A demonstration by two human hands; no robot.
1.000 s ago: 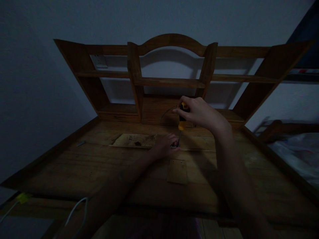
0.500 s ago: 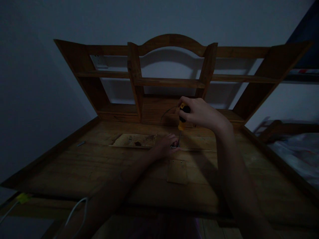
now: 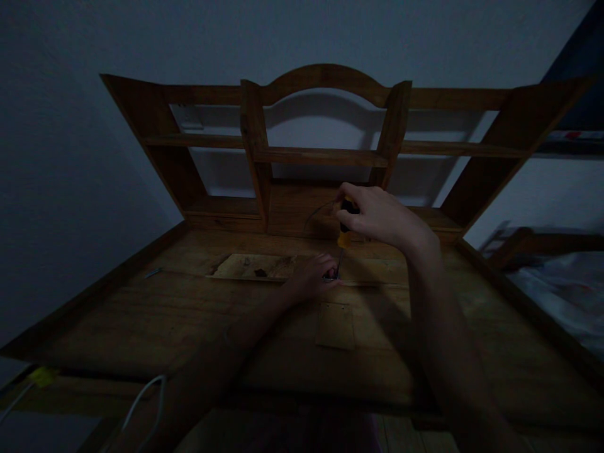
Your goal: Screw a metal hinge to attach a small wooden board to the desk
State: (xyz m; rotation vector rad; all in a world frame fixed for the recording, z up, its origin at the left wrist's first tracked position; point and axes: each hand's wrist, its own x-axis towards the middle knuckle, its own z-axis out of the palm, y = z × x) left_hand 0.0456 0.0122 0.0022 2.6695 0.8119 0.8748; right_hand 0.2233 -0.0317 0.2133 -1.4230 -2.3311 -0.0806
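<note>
My right hand [image 3: 377,211] is closed around the yellow-and-black handle of a screwdriver [image 3: 345,238]. The screwdriver stands nearly upright, its thin shaft reaching down to the wooden desktop beside my left fingers. My left hand [image 3: 314,275] rests low on the wood with its fingers curled about the screwdriver's tip. A small shiny metal part [image 3: 329,277] shows at those fingertips, but its kind is mostly hidden. Left of that hand lies a pale, rough wooden strip [image 3: 250,267] with a dark spot. Just in front is a small square wooden piece [image 3: 335,326] with small holes.
A wooden desktop [image 3: 189,321] spreads under both hands. Behind it rises a shelf unit [image 3: 321,156] against the wall. A small metal piece [image 3: 153,272] lies at the left. A white cable [image 3: 141,396] loops at the front left edge, near a yellow item [image 3: 43,376].
Hardly anything differs. My right hand and the screwdriver handle have shifted very slightly, while my left hand stays in place.
</note>
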